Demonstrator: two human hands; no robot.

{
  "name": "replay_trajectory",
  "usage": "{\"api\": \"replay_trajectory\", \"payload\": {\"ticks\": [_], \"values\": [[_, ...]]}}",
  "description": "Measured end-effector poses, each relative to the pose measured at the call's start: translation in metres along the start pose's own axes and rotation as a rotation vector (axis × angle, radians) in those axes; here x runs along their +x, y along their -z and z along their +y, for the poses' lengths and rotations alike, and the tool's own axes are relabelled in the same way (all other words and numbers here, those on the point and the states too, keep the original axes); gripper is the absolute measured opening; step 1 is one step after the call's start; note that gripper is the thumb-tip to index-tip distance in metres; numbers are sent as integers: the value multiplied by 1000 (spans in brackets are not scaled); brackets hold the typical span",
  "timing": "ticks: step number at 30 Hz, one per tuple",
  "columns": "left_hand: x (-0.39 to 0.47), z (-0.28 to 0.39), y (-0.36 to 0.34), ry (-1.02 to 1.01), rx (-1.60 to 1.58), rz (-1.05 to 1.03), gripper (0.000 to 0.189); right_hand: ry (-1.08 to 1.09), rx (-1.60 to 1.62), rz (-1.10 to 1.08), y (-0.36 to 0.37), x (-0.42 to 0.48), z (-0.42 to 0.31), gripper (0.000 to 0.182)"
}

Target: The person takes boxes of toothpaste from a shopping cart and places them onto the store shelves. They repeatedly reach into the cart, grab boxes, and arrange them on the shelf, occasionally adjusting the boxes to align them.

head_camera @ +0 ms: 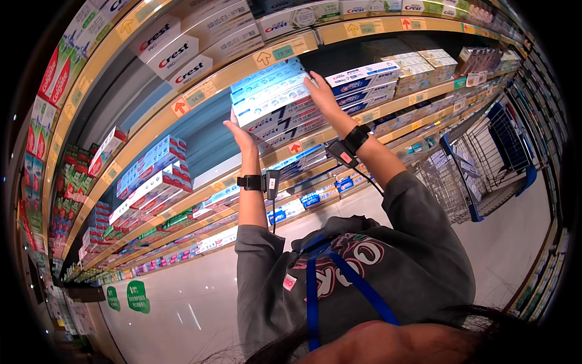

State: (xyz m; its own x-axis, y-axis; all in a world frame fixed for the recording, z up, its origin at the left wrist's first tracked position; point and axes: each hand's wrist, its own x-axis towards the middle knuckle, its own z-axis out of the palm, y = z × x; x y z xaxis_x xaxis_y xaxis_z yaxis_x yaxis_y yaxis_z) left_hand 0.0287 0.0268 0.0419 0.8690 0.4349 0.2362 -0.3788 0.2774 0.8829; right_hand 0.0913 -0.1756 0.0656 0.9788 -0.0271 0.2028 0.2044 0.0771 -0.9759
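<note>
A stack of Crest toothpaste boxes [277, 98], white in front and light blue towards the back, lies on the shelf before me. My left hand [242, 135] is against the stack's left end, its thumb sticking out and its other fingers partly hidden by the boxes. At the right end, my right hand [322, 96] reaches over the upper boxes with its fingers on their edge. The stack is held between both hands. Each wrist wears a black strap with a small cabled device.
More dark-blue Crest boxes [363, 86] stand just right of the stack. Above runs a shelf edge with price tags [282, 52]; large Crest cartons [175, 50] sit higher up. Colgate-style red and blue boxes [154, 177] fill the left. A wire shopping cart [482, 168] holding boxes stands at right.
</note>
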Motion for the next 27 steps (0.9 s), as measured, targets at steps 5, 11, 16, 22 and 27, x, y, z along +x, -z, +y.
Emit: {"api": "replay_trajectory", "payload": {"ticks": [5, 11, 16, 22, 27], "values": [[2, 0, 2, -44, -25, -15, 72, 43, 49, -18, 0, -10, -13, 64], [-16, 8, -6, -402, 433, 200, 59, 447, -180, 35, 17, -43, -38, 52], [-67, 16, -49, -882, 807, 221, 44, 686, -444, 232, 87, -50, -35, 38], [-119, -35, -123, -785, 759, -158, 47, 445, -432, 408, 162, -31, 8, 43], [-133, -64, -179, -569, 610, -99, 48, 261, -213, 354, 201, -12, 20, 44]]}}
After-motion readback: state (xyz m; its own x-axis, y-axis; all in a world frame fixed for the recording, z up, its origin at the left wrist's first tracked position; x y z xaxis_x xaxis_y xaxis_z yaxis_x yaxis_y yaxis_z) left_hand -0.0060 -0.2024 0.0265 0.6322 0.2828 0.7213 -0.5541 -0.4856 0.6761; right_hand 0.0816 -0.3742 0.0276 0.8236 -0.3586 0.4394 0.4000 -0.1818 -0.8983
